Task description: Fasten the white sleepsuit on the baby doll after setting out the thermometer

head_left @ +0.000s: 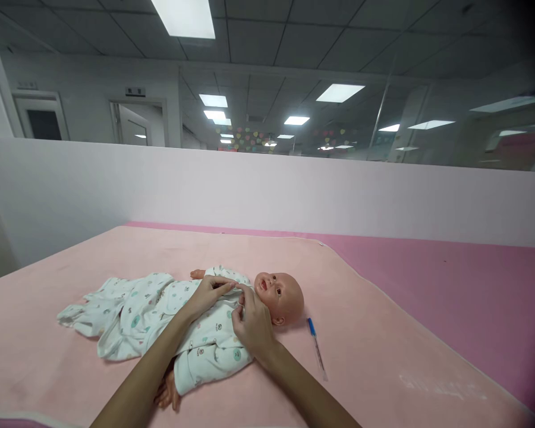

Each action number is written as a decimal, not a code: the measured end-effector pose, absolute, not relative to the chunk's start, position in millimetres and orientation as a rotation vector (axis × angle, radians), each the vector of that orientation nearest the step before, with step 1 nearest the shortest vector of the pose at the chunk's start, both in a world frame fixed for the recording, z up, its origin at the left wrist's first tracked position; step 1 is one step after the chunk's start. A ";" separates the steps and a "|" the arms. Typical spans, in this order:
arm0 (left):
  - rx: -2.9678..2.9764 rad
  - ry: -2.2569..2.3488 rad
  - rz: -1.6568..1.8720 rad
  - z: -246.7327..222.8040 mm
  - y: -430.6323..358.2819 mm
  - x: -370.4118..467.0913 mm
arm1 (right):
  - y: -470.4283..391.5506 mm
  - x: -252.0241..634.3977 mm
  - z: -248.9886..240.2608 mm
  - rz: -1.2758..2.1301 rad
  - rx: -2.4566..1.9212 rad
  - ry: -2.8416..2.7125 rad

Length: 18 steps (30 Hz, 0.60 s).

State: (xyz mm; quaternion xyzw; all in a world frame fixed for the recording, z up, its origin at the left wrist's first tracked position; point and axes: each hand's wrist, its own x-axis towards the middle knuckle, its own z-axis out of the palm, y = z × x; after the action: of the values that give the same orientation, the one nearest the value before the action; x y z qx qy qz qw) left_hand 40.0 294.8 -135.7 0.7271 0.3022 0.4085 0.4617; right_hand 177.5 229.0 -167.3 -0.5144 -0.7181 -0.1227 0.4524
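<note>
A baby doll [280, 295] lies on its back on a pale pink blanket [383, 356], head to the right. It wears a white printed romper [147, 312]. My left hand [209, 294] rests on the doll's chest and pinches the romper's fabric near the collar. My right hand [252, 324] is beside the doll's neck, with fingers closed on the romper's collar edge. Both hands meet just below the doll's chin. One bare doll hand [169, 392] sticks out of a sleeve near my left forearm.
A pen with a blue cap [316, 348] lies on the blanket right of the doll's head. The blanket covers a darker pink surface [472, 285]. A low white partition wall [267, 190] runs behind it, with an office beyond.
</note>
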 end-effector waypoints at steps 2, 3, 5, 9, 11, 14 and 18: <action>1.781 0.734 0.989 -134.5 293.3 38.7 | 228.8 177.7 -168.8 -0.271 -1.229 -1.718; 1.787 0.727 0.980 -133.8 292.5 37.8 | 229.3 177.3 -169.8 -0.272 -1.210 -1.705; 1.809 0.718 0.952 -132.8 291.6 36.2 | 231.1 176.5 -172.4 -0.290 -1.174 -1.697; 1.844 0.702 0.869 -132.4 291.4 34.1 | 233.9 177.0 -177.0 -0.295 -1.124 -1.709; 1.850 0.703 0.851 -132.4 291.4 34.1 | 233.5 177.4 -177.5 -0.295 -1.117 -1.725; 1.860 0.731 0.860 -132.4 290.9 34.7 | 232.5 177.3 -176.9 -0.313 -1.118 -1.747; 1.893 0.755 0.883 -132.5 290.3 35.1 | 234.2 177.0 -177.7 -0.325 -1.115 -1.746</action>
State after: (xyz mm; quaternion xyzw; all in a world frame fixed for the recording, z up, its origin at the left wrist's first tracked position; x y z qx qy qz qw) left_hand 35.1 290.3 -132.5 0.7637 0.3046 0.3562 0.4440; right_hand 177.0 234.2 -177.7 -0.4608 -0.7216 -0.1342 0.4988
